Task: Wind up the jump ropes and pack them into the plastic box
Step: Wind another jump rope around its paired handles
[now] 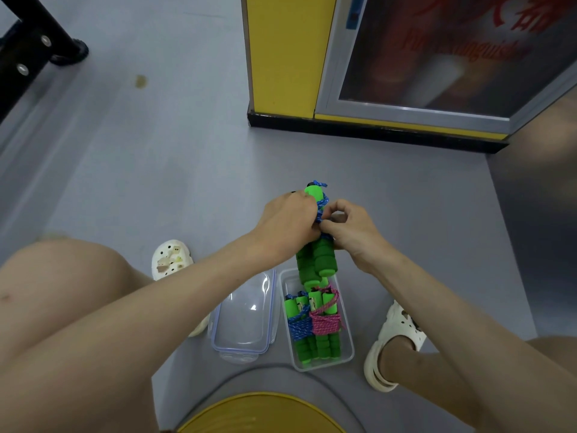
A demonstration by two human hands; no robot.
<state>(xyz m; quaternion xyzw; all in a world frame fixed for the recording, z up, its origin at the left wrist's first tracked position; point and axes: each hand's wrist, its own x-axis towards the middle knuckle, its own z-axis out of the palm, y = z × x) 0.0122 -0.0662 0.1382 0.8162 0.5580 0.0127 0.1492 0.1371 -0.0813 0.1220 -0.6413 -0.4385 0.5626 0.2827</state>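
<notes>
A jump rope with two green foam handles point(317, 260) and blue cord is held upright above the floor. My left hand point(288, 220) grips the handles near their top. My right hand point(351, 228) pinches the blue cord point(321, 203) wound around the handles. Below, a clear plastic box point(346, 332) stands on the floor between my feet. Inside it lie two wound ropes with green handles, one with blue cord point(299, 327), one with pink cord point(325, 323). The box's clear lid point(246, 317) lies to its left.
My feet in white clogs point(170, 257) point(395, 342) flank the box and lid. A yellow round seat point(262, 414) is under me. A yellow pillar point(284, 54) and a glazed fire-extinguisher cabinet point(437, 57) stand ahead. Black equipment point(34, 48) is at far left.
</notes>
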